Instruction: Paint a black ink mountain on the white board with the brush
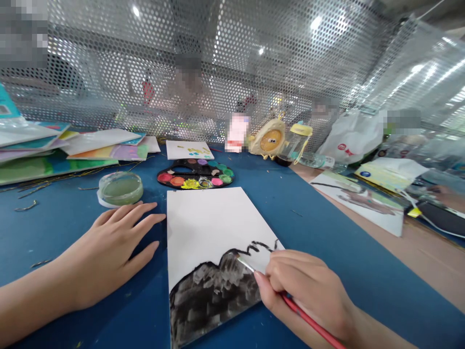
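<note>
The **right hand** is closed around a red-handled paintbrush, which is gripped near its metal ferrule, and the bristle end is held against the black painted ridge on the lower part of a white sheet of paper. The ridge is filled below with streaky black and grey brushwork, and a jagged black line is carried along its top toward the sheet's right edge. The sheet is laid at a slight angle on the blue-covered table.

The left hand is held open and palm-down on the table, holding nothing, with its fingers spread just beside the sheet's left edge. Just beyond those fingers, a round clear dish of pale green liquid is placed. A black palette with round wells of colored paint is set past the top of the sheet, and a small card with paint dabs lies behind it. A pile of painted papers is spread to the far left. A painted sheet, a bottle with a yellow lid and a white plastic bag are seen to the far right, before a perforated metal screen.
</note>
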The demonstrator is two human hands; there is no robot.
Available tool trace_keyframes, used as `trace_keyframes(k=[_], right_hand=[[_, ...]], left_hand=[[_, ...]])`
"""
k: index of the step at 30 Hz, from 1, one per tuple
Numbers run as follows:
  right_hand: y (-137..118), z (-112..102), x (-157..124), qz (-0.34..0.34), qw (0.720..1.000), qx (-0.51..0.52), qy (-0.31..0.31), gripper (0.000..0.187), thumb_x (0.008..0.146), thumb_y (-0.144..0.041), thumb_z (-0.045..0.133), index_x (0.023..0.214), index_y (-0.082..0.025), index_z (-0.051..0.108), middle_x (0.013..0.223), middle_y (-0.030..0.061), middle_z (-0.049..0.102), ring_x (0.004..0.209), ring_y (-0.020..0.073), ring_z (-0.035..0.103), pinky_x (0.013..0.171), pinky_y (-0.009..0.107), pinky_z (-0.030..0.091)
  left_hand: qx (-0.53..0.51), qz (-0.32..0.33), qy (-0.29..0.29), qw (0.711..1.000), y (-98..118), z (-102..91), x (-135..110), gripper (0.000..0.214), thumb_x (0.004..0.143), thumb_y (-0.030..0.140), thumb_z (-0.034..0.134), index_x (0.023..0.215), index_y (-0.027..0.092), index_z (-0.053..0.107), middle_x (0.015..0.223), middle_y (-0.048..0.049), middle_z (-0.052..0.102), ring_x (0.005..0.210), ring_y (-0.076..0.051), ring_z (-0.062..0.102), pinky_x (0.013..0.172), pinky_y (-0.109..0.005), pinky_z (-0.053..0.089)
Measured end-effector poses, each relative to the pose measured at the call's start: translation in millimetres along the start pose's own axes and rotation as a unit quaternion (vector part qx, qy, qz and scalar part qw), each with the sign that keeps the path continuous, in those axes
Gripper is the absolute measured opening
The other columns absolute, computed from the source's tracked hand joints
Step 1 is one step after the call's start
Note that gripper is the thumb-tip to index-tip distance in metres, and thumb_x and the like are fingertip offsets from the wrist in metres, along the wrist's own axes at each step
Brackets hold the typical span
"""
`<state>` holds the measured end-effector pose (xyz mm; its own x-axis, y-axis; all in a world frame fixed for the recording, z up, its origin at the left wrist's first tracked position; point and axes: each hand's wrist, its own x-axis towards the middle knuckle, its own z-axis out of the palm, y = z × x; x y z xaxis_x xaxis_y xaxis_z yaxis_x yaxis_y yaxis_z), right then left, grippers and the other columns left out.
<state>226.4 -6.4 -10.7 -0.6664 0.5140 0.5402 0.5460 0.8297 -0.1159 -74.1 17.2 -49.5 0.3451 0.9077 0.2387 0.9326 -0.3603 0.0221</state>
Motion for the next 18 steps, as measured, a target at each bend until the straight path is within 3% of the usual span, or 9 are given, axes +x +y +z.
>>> trace_keyframes(k=[18], right_hand=[[-2.7, -2.5, 1.7, -0.003, 1.000, -0.005, 0.008, 0.032, 0.082, -0.002, 0.045, 0.064, -0.021, 0.026, 0.057, -0.0059, 0.025, 0.051, 0.0091, 0.026, 0.051, 0.022, 0.027]], left_hand=[[0.002, 0.011, 0.007, 1.000, -0.6, 1.0, 0.0, 0.048, 0.086, 0.048, 0.029, 0.122, 0.027, 0.053, 0.133, -0.0092, 0.050, 0.124, -0.033, 0.044, 0.095, -0.057, 0.042]])
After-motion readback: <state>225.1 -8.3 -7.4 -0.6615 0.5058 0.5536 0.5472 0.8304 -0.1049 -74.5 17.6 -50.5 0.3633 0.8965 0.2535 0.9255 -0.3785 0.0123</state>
